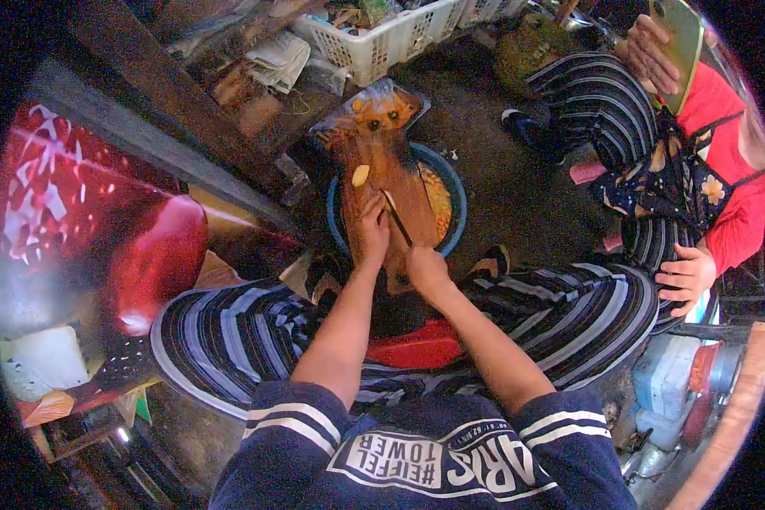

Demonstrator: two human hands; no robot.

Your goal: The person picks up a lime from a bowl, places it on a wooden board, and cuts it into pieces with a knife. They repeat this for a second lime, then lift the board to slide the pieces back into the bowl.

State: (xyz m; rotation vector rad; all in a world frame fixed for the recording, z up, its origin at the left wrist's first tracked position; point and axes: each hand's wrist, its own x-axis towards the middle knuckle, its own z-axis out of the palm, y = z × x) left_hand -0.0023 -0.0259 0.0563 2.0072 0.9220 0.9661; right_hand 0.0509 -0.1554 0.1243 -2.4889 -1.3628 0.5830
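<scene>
Ringing right hand, grip clenched on knife, and left hand, grip unclear, on board: basin, basket, neighbour's hand.

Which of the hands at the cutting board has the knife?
The right hand, closed round the knife, its blade angled up the wooden board. The left hand only presses down on the board beside the blade.

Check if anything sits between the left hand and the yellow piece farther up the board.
Nothing visible. The left hand presses on the wooden board; the yellow piece lies just beyond it, only bare board between. The knife in the right hand runs alongside, off that line.
</scene>
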